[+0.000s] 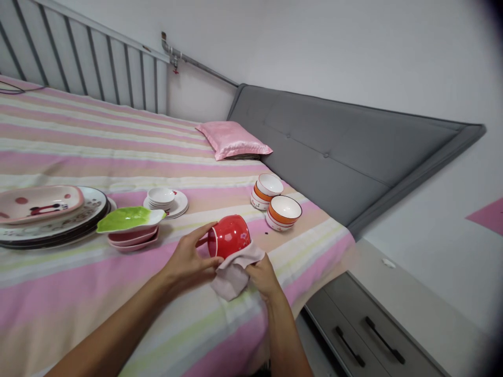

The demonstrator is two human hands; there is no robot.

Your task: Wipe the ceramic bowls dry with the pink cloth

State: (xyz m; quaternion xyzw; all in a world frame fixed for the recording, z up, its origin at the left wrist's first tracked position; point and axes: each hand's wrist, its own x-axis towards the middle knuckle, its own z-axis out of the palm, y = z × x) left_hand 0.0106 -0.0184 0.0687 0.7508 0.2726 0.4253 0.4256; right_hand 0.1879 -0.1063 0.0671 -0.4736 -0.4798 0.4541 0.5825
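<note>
A glossy red bowl with a small pink flower print is tipped on its side above the bed. My left hand grips it at the rim, thumb below and fingers above. In my right hand is a pale pinkish cloth, pressed against the bowl's lower right side; part of the cloth hangs down below. Just beyond, to the right, stand two short stacks of white and orange bowls.
Leftward on the striped bedspread lie stacked large plates, a green leaf-shaped dish over pink dishes, and small white bowls on saucers. A pink pillow rests by the grey headboard. A drawer cabinet stands at right.
</note>
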